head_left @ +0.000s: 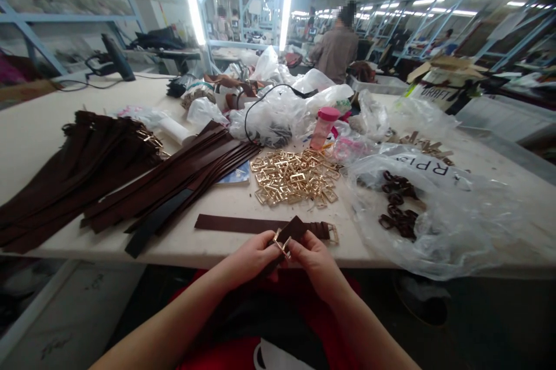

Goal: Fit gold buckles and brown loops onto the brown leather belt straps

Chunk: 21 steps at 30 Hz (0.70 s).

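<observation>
My left hand (257, 254) and my right hand (313, 257) meet at the table's front edge. Between them is a dark brown strap (292, 231) with a gold buckle (281, 244) on it. Fingers of both hands are closed on the strap and buckle. Just behind them a finished-looking brown belt piece (237, 224) lies flat, its gold buckle (332, 233) at the right end. Farther back sits a heap of gold buckles (297, 176). Brown straps (174, 176) lie stacked to the left, beside a bigger bundle of straps (82, 167) with buckles.
A clear plastic bag (452, 213) with brown loops (397, 205) lies at the right. Behind the buckles stand a pink-lidded jar (324, 127) and piled plastic bags (278, 109). An open carton (443, 83) is at the back right. A person (339, 48) is in the background.
</observation>
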{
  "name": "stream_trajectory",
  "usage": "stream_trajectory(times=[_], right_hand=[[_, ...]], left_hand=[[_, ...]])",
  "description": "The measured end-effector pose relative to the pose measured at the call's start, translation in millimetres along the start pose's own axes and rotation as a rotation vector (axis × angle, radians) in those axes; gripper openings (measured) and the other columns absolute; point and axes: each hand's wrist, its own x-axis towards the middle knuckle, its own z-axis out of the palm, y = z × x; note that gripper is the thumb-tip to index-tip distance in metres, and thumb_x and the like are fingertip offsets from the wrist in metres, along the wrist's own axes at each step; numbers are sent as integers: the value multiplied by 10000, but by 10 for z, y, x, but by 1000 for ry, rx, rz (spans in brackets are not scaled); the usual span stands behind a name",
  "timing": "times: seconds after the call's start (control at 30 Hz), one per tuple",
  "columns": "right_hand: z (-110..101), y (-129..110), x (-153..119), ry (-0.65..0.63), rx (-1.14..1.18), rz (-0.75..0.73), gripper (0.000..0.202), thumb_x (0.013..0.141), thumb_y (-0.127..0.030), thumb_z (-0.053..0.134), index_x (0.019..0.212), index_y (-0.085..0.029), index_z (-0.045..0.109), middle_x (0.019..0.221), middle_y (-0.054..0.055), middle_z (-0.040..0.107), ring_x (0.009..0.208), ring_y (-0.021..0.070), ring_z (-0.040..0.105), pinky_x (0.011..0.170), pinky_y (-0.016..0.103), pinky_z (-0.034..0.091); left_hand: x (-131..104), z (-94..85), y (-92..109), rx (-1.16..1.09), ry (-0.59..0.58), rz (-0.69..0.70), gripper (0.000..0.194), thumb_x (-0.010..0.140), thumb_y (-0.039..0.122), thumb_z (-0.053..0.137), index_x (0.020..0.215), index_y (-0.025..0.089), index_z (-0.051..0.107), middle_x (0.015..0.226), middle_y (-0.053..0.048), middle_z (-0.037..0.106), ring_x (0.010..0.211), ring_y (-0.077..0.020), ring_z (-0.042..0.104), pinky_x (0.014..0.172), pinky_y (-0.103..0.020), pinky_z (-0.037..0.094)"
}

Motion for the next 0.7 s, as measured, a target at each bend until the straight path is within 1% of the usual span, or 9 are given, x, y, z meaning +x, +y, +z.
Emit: stream_trajectory(times=[0.13,0.23,0.37,0.47,0.6,0.63,0.7], right_hand=[[55,68,-48,86,193,23,252,703,-337,671,894,-200,580,793,-9,621,619,110,549,581,244,444],[98,105,-68,146,220,1,244,714,-329,659,901,-206,561,761,-25,602,593,89,530,555,213,427],[129,147,-111,172,84,-43,222,740,-329,629,894,-191,548,657,-47,548,520,69,471,514,192,389],[125,180,-133,197,-32,-68,232,752,-346,608,901,-180,543,674,-30,558,543,88,491,528,207,408],[107,235,-153,223,-93,-89,220,795,-371,537,915,-187,530,717,-11,577,557,111,523,547,244,454],[102,246,-165,239,-131,-116,206,810,-365,516,920,-192,529,727,-8,579,563,116,530,551,253,463],[87,260,-200,299,-299,-246,169,813,-337,512,900,-198,553,775,12,583,628,135,553,587,272,480]], left_hand=[[-38,-16,-6,4,-40,-43,227,786,354,495,886,154,538,706,0,592,496,-83,551,448,-172,413],[-55,-35,-8,-32,-68,-68,255,758,351,537,927,160,542,716,5,595,497,-77,539,460,-176,418],[-40,-50,-40,-67,-109,-56,247,779,379,507,866,153,557,754,-6,599,486,-59,515,455,-167,414],[-11,-35,-82,-95,-106,-49,225,780,353,498,831,146,568,739,-11,590,529,-73,518,471,-177,439],[12,1,-151,-121,-81,-67,208,771,331,500,838,143,560,696,-6,561,562,-94,528,483,-194,456],[12,11,-168,-117,-76,-65,209,774,331,495,843,143,555,686,-4,556,550,-93,525,479,-194,453],[5,33,-195,-97,-68,-48,215,779,335,487,842,140,552,672,0,549,526,-87,512,468,-192,441]])
